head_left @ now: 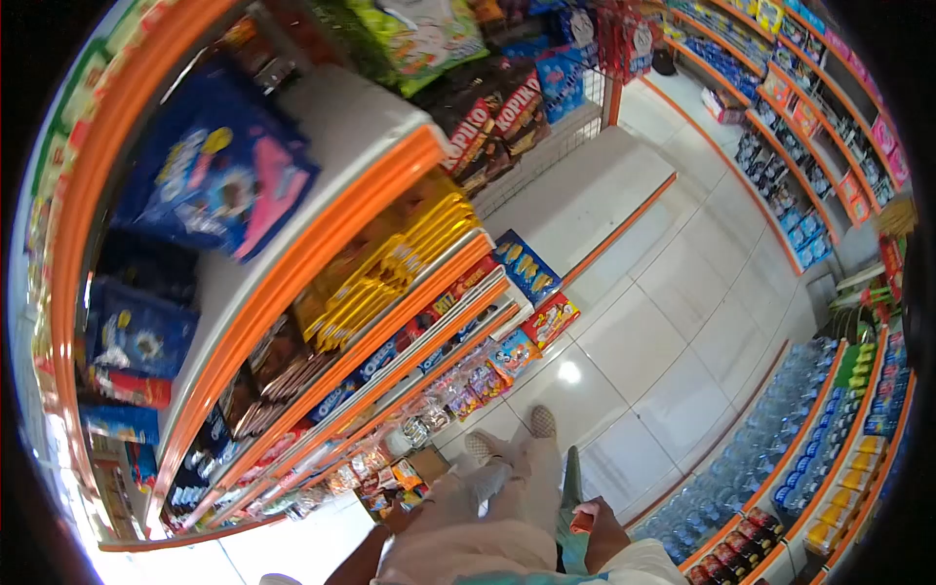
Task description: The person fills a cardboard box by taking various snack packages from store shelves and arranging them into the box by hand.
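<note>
Head camera looks down at the person's legs (526,487) in an aisle beside a tall shelf unit (385,175), whose orange edges sweep across the left side. Tiled floor (682,263) spreads to its right, with far shelves (780,161) beyond and a low shelf (585,200) near the unit's end. Bottles (736,458) stand upright in close rows at lower right, probably to save room and steady one another. Blue packs (219,185) lean on an upper shelf, printed faces outward, likely so they can be read. Yellow packs (395,258) overlap in a row below, which presumably fits more in.

Beside the right thigh hangs a long green thing (572,478), too blurred to name. The right hand (604,536) is next to it, fingers seemingly curled; I cannot tell whether it grasps anything. The left hand (400,517) is by the left leg, near a box (427,463) and small packs (405,475); its fingers blend into the trousers, so whether it is released or clenched cannot be told. A reddish patch (585,515) shows at the right hand, possibly something held.
</note>
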